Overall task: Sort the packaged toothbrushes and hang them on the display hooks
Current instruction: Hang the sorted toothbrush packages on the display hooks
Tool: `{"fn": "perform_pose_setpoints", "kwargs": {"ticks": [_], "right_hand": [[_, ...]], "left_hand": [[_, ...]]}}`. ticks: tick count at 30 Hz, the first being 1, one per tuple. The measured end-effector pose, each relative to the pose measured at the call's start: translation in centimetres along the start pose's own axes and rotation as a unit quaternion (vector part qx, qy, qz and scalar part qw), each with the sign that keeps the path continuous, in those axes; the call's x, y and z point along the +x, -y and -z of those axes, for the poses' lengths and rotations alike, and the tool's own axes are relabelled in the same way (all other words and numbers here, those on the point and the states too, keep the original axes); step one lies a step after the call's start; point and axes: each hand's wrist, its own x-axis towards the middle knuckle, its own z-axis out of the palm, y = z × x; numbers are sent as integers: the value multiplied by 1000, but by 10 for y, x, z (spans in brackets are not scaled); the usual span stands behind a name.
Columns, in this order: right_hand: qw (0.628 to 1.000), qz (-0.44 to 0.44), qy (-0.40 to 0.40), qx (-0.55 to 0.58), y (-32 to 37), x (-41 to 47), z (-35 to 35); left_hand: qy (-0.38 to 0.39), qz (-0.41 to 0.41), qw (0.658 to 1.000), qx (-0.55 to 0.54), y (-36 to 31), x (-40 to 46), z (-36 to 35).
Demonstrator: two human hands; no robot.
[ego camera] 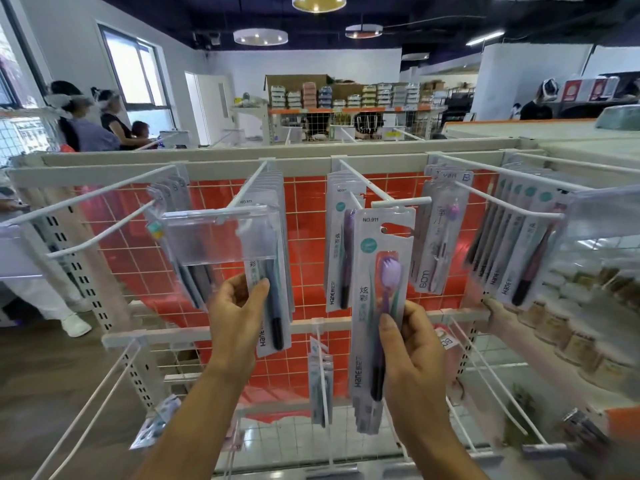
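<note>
My right hand (412,355) grips a stack of packaged purple toothbrushes (379,271), held upright. The front pack's hang hole sits just under the white T-shaped tip of the middle hook (400,202). My left hand (239,306) pinches the lower part of a packaged blue toothbrush (268,306) that hangs on the hook to the left (249,183), behind a clear plastic label holder (221,237). More purple packs (341,244) hang further back on the middle hook.
The white wire display rack (242,332) has an orange grid back. Other hooks with toothbrush packs stick out at left (173,216) and right (519,244). Lower hooks (322,375) hold several packs. Another person's hand (498,313) reaches in at right. People stand at far left.
</note>
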Motion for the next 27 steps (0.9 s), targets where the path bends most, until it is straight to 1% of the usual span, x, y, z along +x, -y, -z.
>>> {"fn": "perform_pose_setpoints", "kwargs": {"ticks": [7, 13, 20, 27], "right_hand": [[1000, -19, -3, -17, -12, 7, -4], [998, -23, -2, -59, -33, 46, -10], [992, -42, 29, -117, -57, 104, -15], [985, -49, 87, -139, -69, 121, -13]], "left_hand": [[-3, 6, 1000, 10, 2, 0, 2], [-5, 4, 1000, 27, 2, -2, 1], [-22, 18, 999, 27, 7, -5, 4], [-25, 44, 998, 46, 19, -14, 3]]}}
